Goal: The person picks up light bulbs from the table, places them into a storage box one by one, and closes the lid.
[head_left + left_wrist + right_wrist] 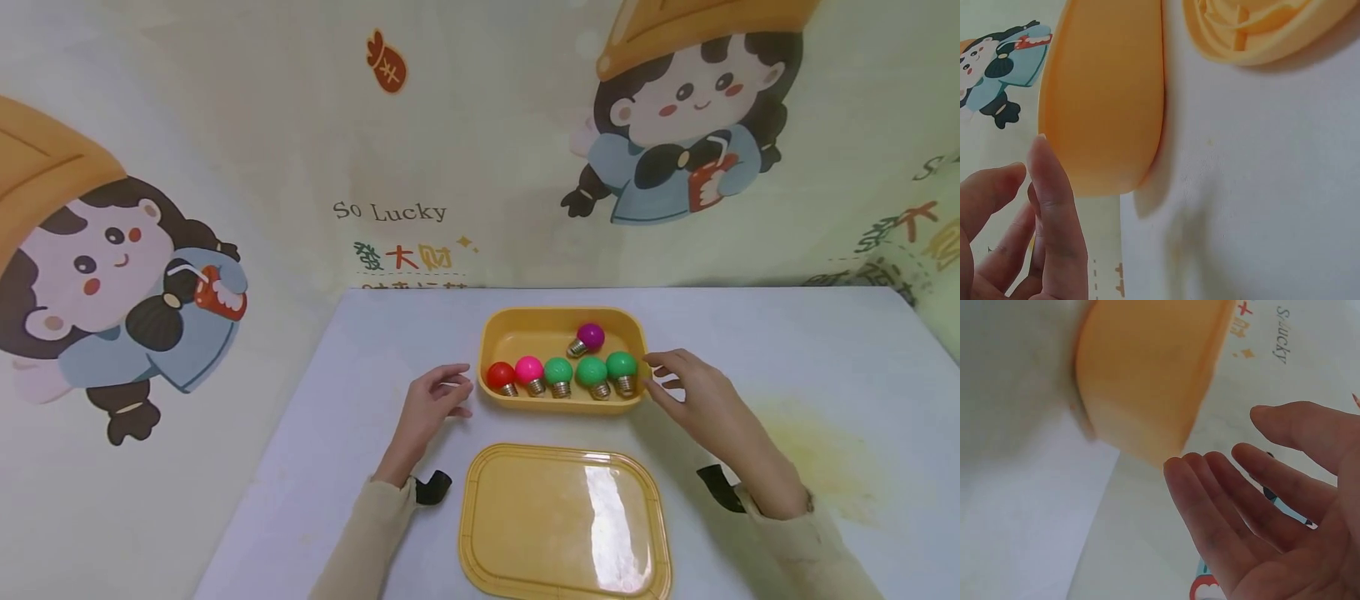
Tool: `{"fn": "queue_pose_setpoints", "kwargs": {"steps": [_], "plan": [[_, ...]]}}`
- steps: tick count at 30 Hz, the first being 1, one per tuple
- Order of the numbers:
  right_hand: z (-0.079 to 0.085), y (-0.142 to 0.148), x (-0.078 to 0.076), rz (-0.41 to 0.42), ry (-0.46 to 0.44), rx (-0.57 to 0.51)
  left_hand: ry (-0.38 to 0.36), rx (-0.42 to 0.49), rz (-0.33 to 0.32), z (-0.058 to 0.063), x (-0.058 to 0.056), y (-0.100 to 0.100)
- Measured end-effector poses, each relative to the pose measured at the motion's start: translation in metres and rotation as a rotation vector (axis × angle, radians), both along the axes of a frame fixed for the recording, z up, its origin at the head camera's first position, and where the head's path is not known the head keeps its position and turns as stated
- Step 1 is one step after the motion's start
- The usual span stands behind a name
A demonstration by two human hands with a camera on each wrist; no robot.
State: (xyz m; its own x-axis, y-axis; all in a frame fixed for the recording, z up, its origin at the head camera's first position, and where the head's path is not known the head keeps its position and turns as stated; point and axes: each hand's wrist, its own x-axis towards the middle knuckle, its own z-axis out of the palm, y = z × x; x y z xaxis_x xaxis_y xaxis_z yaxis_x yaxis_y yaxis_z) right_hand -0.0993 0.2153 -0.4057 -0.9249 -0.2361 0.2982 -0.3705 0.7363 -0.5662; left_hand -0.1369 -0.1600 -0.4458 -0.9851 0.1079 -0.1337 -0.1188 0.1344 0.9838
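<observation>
A yellow plastic box (562, 314) holds several small coloured light bulbs. Along its near side lie a red bulb (501, 375), a pink bulb (528, 369) and three green bulbs (558, 371); behind them is a purple bulb (591, 337). My left hand (431, 402) is just off the box's left end, fingers loosely bent and holding nothing. At the opposite end, my right hand (699, 402) has its fingertips right at the rim, with thumb and fingers apart. Both wrist views show the box's outer wall (1107, 94) beyond the fingertips.
In front of the box, between my forearms, a yellow lid (540, 525) lies flat on the white table (750, 333). A cartoon-printed cloth (510, 150) hangs behind and to the left of the table.
</observation>
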Motion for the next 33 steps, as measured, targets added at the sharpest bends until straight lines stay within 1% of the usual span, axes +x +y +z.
{"fn": "queue_pose_setpoints", "kwargs": {"steps": [6,11,16,20,24,28,33], "plan": [[-0.01,0.004,0.009,0.002,0.046,-0.012,-0.011,-0.018,-0.02,0.002,0.008,-0.003],[-0.017,0.005,0.017,-0.002,0.034,0.001,-0.028,-0.07,-0.036,0.001,0.015,-0.005],[-0.02,0.002,0.023,-0.014,-0.04,-0.017,-0.029,-0.124,-0.045,0.0,0.02,-0.007],[-0.022,0.0,0.027,-0.031,-0.101,-0.021,-0.037,-0.138,-0.063,0.0,0.024,-0.008],[-0.027,0.0,0.029,-0.025,-0.11,-0.003,-0.057,-0.158,-0.105,-0.002,0.028,-0.008],[-0.031,0.001,0.031,-0.01,-0.121,-0.007,-0.058,-0.182,-0.145,-0.004,0.03,-0.007],[-0.036,0.002,0.034,0.025,-0.187,-0.023,-0.061,-0.2,-0.192,-0.007,0.033,-0.006]]}}
